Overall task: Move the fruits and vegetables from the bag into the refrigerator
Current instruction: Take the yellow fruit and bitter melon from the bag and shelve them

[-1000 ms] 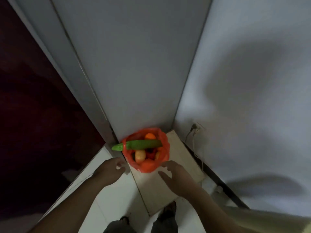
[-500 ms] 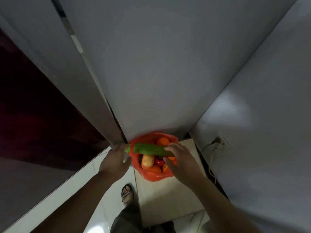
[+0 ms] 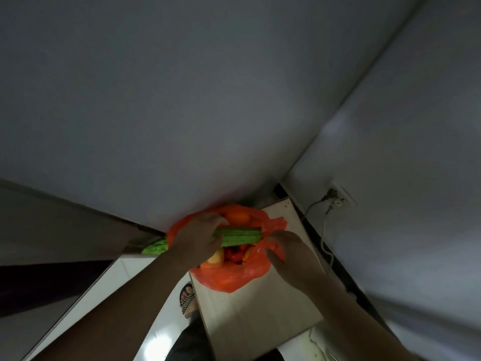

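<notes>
Below, left hand (image 3: pixel 194 239) gripping cucumber (image 3: pixel 239 236), right hand (image 3: pixel 291 252) pinching bag (image 3: pixel 234 276) against fridge door (image 3: pixel 208 100).

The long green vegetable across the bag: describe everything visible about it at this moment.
The long green vegetable is ridged and bumpy, like a bitter gourd. It lies roughly level across the mouth of the orange plastic bag, its tapered end poking out past the bag's left edge. The left hand wraps around its middle, hiding part of it; the right hand grips the bag by its blunt end.

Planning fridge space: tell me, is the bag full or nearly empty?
Full. The bag brims with produce, and a long green vegetable lies across its mouth.
</notes>
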Motion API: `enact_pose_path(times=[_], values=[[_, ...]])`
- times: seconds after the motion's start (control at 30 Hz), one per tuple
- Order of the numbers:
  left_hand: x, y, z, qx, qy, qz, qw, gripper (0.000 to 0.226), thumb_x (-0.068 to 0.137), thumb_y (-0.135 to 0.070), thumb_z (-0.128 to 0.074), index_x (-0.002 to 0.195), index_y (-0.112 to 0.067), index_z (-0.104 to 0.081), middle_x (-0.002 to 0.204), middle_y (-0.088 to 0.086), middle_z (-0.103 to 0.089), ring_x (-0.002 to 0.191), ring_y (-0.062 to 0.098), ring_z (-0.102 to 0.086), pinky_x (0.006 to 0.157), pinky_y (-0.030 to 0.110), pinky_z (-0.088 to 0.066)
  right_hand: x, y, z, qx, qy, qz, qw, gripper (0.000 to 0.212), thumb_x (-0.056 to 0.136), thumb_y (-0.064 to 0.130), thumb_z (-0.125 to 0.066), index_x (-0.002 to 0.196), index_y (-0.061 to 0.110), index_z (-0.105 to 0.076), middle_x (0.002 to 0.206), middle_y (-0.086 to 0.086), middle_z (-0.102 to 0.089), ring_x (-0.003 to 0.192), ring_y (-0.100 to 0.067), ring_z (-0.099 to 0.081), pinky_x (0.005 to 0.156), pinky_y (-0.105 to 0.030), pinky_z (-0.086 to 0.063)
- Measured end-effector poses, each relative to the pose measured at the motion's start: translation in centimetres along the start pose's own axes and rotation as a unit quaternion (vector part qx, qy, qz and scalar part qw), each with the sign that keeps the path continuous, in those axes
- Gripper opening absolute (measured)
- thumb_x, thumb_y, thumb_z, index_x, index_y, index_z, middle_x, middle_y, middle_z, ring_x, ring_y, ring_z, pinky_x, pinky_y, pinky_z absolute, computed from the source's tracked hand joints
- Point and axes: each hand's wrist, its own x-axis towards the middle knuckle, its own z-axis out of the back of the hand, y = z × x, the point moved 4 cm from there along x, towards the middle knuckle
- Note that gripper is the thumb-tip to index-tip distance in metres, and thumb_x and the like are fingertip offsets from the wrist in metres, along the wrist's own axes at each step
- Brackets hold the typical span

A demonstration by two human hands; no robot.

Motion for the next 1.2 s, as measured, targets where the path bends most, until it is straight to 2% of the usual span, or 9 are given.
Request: enact_pose_path(times=[0.1,0.23,0.53,0.6,0.7,0.8,1.0,1.1,1.2], values=[[0.9,1.9,-2.2,0.082,0.068,0.014,0.994,0.057,0.079,-0.037,-0.058,0.132,-0.021,-0.046,0.135,0.003,-0.046,0.123,0.024,-0.044,0.102,0.033,-0.038,0.3,-0.5,-0.5,0.017,-0.009,-0.018,1.0,0.044,0.085,0.048,-0.037,0.118,0.026,-0.057,0.121,0.002,-0.057,0.105,-0.012,-0.055,0.082,-0.02,-0.043],[0.6,3.1,-3.6,0.164,0.141,0.059,0.975,0.073,0.08,-0.034,-0.064,0.142,-0.023,-0.027,0.14,0.005,-0.04,0.125,0.028,-0.042,0.102,0.037,-0.037,0.2,-0.6,-0.8,0.033,-0.017,-0.024,0.999,0.039,0.088,0.043,-0.044,0.119,0.024,-0.057,0.122,-0.001,-0.057,0.104,-0.014,-0.056,0.081,-0.021,-0.043],[-1.2,0.3,0.1,0.192,0.065,0.028,0.979,0.069,0.073,-0.034,-0.068,0.135,-0.032,-0.039,0.128,-0.004,-0.052,0.117,0.023,-0.049,0.092,0.033,-0.042,-1.1,1.2,1.7,0.044,-0.041,-0.014,0.998,0.033,0.092,0.032,-0.051,0.124,0.024,-0.054,0.128,0.002,-0.054,0.115,-0.013,-0.051,0.091,-0.02,-0.038],[-2.0,-0.7,1.1,0.189,0.052,0.01,0.981,0.07,0.063,-0.033,-0.074,0.128,-0.031,-0.049,0.118,-0.004,-0.059,0.105,0.025,-0.057,0.083,0.035,-0.047,-1.5,2.0,2.6,0.038,-0.05,-0.007,0.998,0.036,0.091,0.035,-0.048,0.124,0.023,-0.054,0.128,0.001,-0.055,0.115,-0.015,-0.052,0.089,-0.02,-0.038],[-3.3,-1.8,2.2,0.206,0.027,-0.021,0.978,0.074,0.038,-0.031,-0.085,0.108,-0.028,-0.063,0.091,-0.005,-0.069,0.075,0.022,-0.067,0.056,0.032,-0.054,-2.2,3.2,4.0,0.053,-0.067,0.006,0.996,0.041,0.086,0.037,-0.045,0.121,0.019,-0.058,0.123,0.001,-0.058,0.111,-0.014,-0.054,0.087,-0.02,-0.038],[-4.4,-2.2,2.6,0.2,0.009,-0.022,0.98,0.075,0.034,-0.032,-0.085,0.105,-0.03,-0.062,0.087,-0.007,-0.068,0.071,0.018,-0.066,0.049,0.029,-0.052,-2.6,3.4,4.9,0.066,-0.073,0.017,0.995,0.042,0.088,0.04,-0.042,0.123,0.021,-0.056,0.123,0.002,-0.058,0.112,-0.011,-0.052,0.094,-0.026,-0.043],[-5.1,-1.3,2.3,0.154,-0.017,0.044,0.987,0.07,0.045,-0.025,-0.084,0.111,-0.031,-0.062,0.095,-0.003,-0.069,0.083,0.025,-0.066,0.059,0.031,-0.054,-2.7,1.3,3.6,0.034,-0.024,-0.004,0.999,0.055,0.089,0.054,-0.025,0.122,0.022,-0.055,0.123,0.001,-0.057,0.109,-0.014,-0.054,0.093,-0.026,-0.043],[-4.8,-0.8,1.4,0.123,0.0,0.076,0.99,0.064,0.064,-0.029,-0.074,0.124,-0.035,-0.053,0.115,-0.007,-0.062,0.103,0.022,-0.059,0.077,0.032,-0.049,-1.8,-0.4,2.6,0.018,0.01,-0.027,0.999,0.042,0.094,0.045,-0.036,0.127,0.023,-0.051,0.132,-0.001,-0.052,0.12,-0.018,-0.049,0.101,-0.036,-0.042],[-4.5,-0.1,-0.4,0.095,0.028,0.09,0.991,0.061,0.068,-0.034,-0.069,0.126,-0.036,-0.05,0.117,-0.006,-0.061,0.105,0.019,-0.058,0.08,0.029,-0.046,-0.7,-0.2,2.3,0.0,-0.016,-0.007,1.0,0.039,0.092,0.032,-0.052,0.128,0.018,-0.052,0.135,-0.004,-0.051,0.126,-0.023,-0.045,0.105,-0.041,-0.039]])
